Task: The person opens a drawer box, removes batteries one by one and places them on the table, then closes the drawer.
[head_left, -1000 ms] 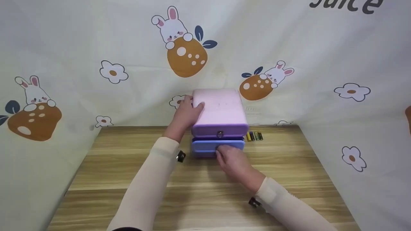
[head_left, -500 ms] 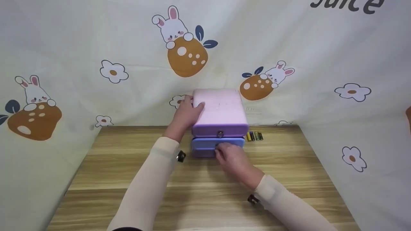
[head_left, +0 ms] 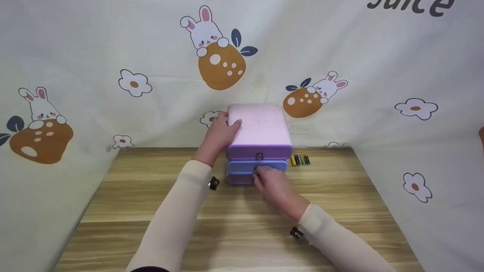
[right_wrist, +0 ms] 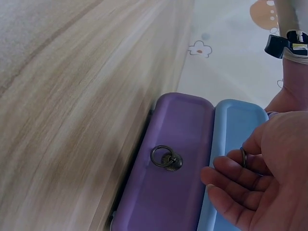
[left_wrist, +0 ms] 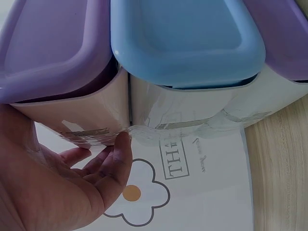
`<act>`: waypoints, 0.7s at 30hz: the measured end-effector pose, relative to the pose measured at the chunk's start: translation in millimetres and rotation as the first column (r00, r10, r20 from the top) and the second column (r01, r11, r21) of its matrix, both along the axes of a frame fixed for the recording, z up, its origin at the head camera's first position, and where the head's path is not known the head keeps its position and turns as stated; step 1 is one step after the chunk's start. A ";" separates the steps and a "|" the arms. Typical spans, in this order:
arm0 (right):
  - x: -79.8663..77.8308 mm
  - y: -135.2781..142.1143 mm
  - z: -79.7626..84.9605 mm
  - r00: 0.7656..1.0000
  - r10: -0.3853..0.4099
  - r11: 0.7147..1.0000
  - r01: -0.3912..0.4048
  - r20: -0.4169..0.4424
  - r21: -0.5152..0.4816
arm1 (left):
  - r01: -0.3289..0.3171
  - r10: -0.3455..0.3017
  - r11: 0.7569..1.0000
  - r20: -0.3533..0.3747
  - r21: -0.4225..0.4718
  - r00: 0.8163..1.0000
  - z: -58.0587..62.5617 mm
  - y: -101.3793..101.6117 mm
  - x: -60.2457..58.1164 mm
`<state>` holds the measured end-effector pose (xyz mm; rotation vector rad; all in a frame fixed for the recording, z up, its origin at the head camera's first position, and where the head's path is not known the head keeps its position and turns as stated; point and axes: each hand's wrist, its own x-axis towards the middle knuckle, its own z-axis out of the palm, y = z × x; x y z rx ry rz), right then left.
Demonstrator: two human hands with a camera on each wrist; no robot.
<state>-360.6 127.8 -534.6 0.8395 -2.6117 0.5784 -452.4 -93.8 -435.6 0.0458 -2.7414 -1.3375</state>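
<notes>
A small drawer box (head_left: pixel 259 126) with a pink top stands at the back of the table. Its fronts are stacked: a purple drawer (head_left: pixel 242 152) above, a blue drawer (head_left: pixel 240 166) in the middle and another purple drawer (right_wrist: pixel 166 192) at the bottom. My left hand (head_left: pixel 219 134) holds the box's left side, thumb on the top edge, and its fingers (left_wrist: pixel 120 161) touch the side wall. My right hand (head_left: pixel 274 183) pinches the metal ring pull (right_wrist: pixel 244 157) of the blue drawer. That drawer's front is nearly flush with the others; a thin gap shows behind it in the left wrist view.
Several batteries (head_left: pixel 300 160) lie in a row just right of the box. A printed cloth (head_left: pixel 170 45) with rabbits and flowers rises behind and at both sides of the wood-grain table (head_left: pixel 159 219). The upper purple drawer has its own ring pull (head_left: pixel 259 156).
The blue drawer has slid back into the box, and the dark opening above it is gone. My right hand has moved slightly away from me with it. The left hand keeps its place.
</notes>
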 end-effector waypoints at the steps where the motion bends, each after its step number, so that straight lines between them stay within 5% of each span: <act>1: -0.1 0.0 0.0 1.000 0.000 1.000 0.000 0.005 0.001 | 0.000 0.000 1.000 0.000 0.002 1.000 0.0 0.0 0.0; 21: -3.2 3.4 -7.8 0.997 0.026 0.999 -0.028 -0.066 -0.033 | 0.008 -0.008 1.000 -0.008 -0.013 1.000 0.9 0.0 -1.5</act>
